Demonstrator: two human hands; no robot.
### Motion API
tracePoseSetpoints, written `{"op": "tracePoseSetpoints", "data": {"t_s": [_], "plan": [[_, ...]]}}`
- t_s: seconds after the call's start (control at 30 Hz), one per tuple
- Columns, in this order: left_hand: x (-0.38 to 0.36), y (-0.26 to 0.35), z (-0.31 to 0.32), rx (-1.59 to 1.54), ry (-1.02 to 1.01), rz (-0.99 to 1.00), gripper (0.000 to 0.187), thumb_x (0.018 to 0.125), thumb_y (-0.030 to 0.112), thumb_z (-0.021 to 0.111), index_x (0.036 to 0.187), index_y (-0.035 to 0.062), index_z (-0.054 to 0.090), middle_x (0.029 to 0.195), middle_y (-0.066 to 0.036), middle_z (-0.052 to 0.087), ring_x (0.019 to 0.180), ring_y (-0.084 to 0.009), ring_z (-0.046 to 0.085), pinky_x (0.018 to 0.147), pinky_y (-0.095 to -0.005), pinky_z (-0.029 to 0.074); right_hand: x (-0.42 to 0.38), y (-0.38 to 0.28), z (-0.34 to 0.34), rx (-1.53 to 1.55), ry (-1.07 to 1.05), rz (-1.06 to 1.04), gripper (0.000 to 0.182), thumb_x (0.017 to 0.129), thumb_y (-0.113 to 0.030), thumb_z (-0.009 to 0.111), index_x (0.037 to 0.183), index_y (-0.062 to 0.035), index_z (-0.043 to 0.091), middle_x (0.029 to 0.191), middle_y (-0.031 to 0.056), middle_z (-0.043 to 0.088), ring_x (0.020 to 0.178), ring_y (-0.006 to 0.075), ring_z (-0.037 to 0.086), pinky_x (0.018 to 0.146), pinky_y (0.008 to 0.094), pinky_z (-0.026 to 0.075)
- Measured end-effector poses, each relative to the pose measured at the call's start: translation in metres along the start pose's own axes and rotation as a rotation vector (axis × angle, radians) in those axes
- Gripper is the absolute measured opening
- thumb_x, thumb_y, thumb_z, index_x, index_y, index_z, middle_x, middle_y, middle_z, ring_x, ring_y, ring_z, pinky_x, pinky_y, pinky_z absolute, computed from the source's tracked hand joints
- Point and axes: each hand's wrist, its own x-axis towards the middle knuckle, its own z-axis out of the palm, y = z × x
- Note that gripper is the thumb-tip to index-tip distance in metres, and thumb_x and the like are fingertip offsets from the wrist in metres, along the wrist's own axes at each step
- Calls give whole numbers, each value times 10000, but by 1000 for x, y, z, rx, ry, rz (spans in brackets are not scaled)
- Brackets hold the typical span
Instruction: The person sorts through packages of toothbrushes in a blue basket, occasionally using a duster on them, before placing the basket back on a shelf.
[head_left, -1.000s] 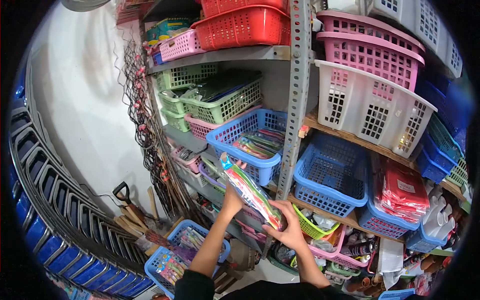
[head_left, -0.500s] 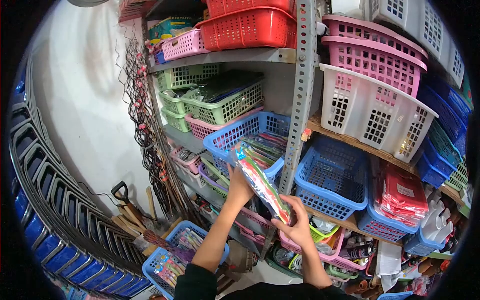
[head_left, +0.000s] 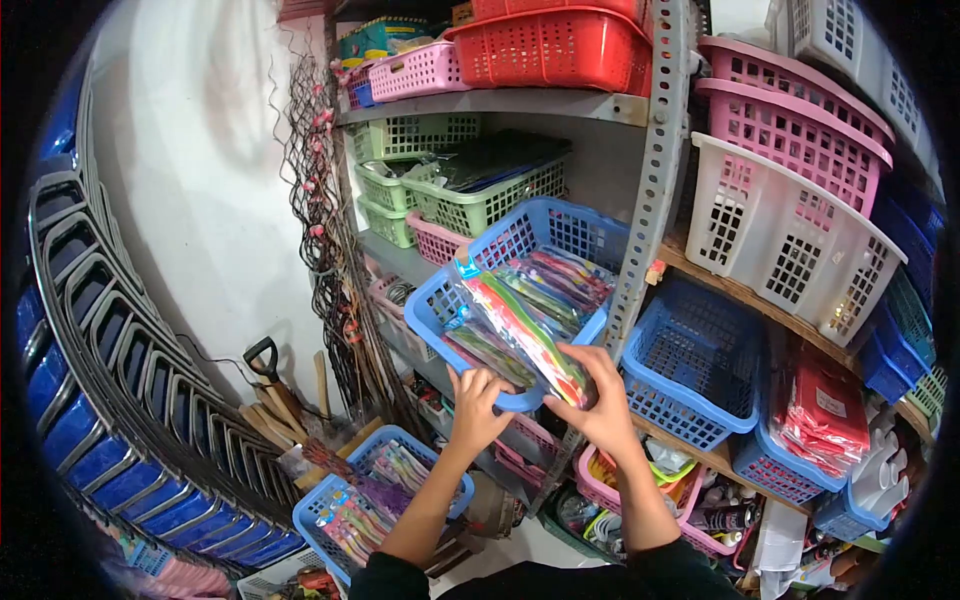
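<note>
My right hand [head_left: 598,398] grips the lower end of a long, clear plastic packet [head_left: 522,330] with red, white and green contents and a blue top. The packet slants over a blue basket [head_left: 425,311], which holds several similar slim packets [head_left: 562,285]. What exactly is inside the packets I cannot make out. At the basket's front, my left hand [head_left: 478,408] has its fingers curled over the rim. The basket juts out from the grey metal shelf, and the held packet hides part of its contents.
A perforated metal post [head_left: 655,180] stands right of the basket. Another blue basket [head_left: 690,355] sits on the right shelf beside red packets [head_left: 820,405]. Below left are blue baskets [head_left: 340,520] of packets. Stacked blue chairs [head_left: 130,400] line the left.
My left hand has left the packet's side and taken hold of the basket's front rim. The basket sits further out towards me. The whole view has shifted slightly.
</note>
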Motion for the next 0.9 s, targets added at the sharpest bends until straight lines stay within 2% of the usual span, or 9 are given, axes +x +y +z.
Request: {"op": "tracePoseSetpoints", "data": {"t_s": [0.13,0.2,0.33,0.37,0.53,0.6,0.63,0.73,0.9], "plan": [[-7,-4,-7,19,28,34,281,586,110,747,774,61,544,816,-78,471,890,-293,455,1009,-547,245,27,3,15,-82,-45,23,584,658,-186,751,1213,-152,572,1154,155,522,1092,342,521,931,379,429],[-9,-5,-7,45,33,43,280,582,107,746,764,57,540,816,-78,470,883,-291,454,981,-516,286,42,3,24,-313,-108,-18,562,647,-204,731,1190,-175,590,1158,156,524,1081,337,524,933,398,426],[-11,-8,-5,21,45,41,272,570,96,744,743,54,539,813,-77,468,872,-288,446,852,-428,359,64,11,50,-547,-199,-33,536,624,-186,692,1155,-189,622,1139,193,524,1010,378,532,895,435,443],[-10,-7,-5,30,51,55,267,568,92,742,739,55,540,810,-77,465,869,-289,444,819,-408,370,68,22,59,-611,-201,-64,528,620,-207,720,1141,-208,638,1103,162,542,995,375,533,886,422,449],[-9,-8,-7,19,30,52,260,574,94,739,747,57,548,807,-81,461,871,-291,443,814,-409,374,76,46,94,-650,-407,2,481,647,-195,661,1128,-201,642,1195,199,487,997,428,521,881,481,443],[-9,-11,-6,21,19,50,260,574,94,740,749,58,551,807,-82,460,870,-292,442,810,-409,374,75,46,99,-718,-545,65,471,676,-241,671,1144,-206,633,1254,209,442,1061,436,498,924,488,422],[-9,-12,-5,19,20,55,260,577,98,741,752,59,553,811,-83,460,868,-293,442,807,-410,374,76,49,100,-773,-623,51,492,754,-365,629,1225,-228,584,1255,216,448,1070,447,499,937,486,412],[-12,-13,-5,17,13,58,259,583,108,743,755,60,556,818,-85,460,868,-295,442,800,-410,376,77,58,102,-657,-774,160,467,815,-400,567,1254,-242,563,1353,223,389,1157,455,452,985,476,384],[-16,-14,-5,-1,8,45,262,601,127,747,765,61,555,830,-85,463,882,-295,442,817,-422,361,72,63,108,-694,-747,158,419,858,-398,517,1241,-237,577,1353,173,390,1175,417,433,985,509,375]]}}
